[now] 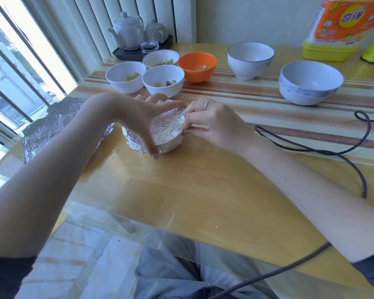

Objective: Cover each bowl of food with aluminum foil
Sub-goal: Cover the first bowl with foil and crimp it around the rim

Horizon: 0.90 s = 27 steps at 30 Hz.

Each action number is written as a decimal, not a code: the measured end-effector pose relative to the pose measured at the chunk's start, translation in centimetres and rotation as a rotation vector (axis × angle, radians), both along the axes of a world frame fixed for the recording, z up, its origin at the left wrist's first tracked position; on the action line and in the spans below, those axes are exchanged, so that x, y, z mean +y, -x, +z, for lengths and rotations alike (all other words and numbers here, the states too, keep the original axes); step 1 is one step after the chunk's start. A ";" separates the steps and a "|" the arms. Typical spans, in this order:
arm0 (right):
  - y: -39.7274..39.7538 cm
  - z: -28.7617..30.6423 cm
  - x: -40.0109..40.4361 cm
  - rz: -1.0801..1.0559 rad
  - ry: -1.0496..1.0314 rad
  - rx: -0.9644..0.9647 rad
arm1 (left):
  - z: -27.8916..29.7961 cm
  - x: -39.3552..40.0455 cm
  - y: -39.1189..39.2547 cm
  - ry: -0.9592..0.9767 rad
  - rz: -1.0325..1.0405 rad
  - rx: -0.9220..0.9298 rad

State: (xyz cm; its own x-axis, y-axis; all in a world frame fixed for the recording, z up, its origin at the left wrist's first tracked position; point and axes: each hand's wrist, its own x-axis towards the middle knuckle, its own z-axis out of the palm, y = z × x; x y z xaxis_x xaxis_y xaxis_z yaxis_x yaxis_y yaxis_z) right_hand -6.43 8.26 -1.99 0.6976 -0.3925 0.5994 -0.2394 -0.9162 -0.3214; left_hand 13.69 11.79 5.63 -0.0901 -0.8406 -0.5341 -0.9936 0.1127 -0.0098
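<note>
Nearest me on the table [203,190], my left hand [136,117] cups the foil-covered bowl [166,130], thumb curled down its near side. My right hand [212,119] pinches the foil at the bowl's right rim with its fingers [187,126]. A loose foil sheet [52,124] lies to the left. Beyond stand three white bowls with food [162,80], an orange bowl [197,65], and two more white bowls [309,83] on the right.

Daylight through a barred window [13,67] falls on a glass-topped wooden table [203,190].
</note>
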 end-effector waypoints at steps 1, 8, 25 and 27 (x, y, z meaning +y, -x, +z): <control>0.0 0.2 0.0 0.003 0.009 0.024 | 0.0 0.0 0.1 0.002 -0.002 -0.006; 0.2 0.2 1.1 -0.028 -0.224 0.003 | 0.0 0.1 0.1 -0.008 -0.001 0.018; -0.9 -1.6 4.7 -0.297 -0.185 -0.202 | -0.1 0.2 -0.1 0.002 -0.002 0.041; -0.9 -1.7 4.7 -0.289 -0.220 -0.227 | -0.2 0.1 -0.1 0.007 -0.008 0.041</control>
